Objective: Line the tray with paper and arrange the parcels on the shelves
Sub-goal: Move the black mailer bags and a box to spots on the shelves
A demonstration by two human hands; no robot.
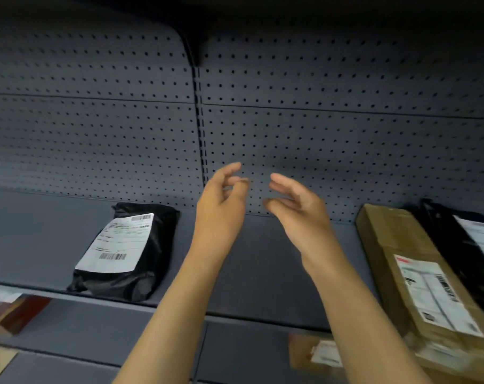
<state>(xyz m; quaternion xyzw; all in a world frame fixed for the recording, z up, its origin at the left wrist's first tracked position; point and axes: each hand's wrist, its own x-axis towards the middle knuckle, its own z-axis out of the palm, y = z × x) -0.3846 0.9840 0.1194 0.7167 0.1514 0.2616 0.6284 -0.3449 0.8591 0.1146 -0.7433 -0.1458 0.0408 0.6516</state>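
- Your left hand [221, 206] and right hand [299, 209] are raised above the shelf [263, 259], fingers loosely curled, holding nothing.
- At 4 o'clock, the black parcel [479, 245] is cut off.

Grey shelf [263, 273]: black poly parcel [130, 253], white label up, lies flat left of centre. Brown carton [418, 273] lies flat toward the right end, labelled, with a second black parcel [468, 245] just beside it at the right edge.
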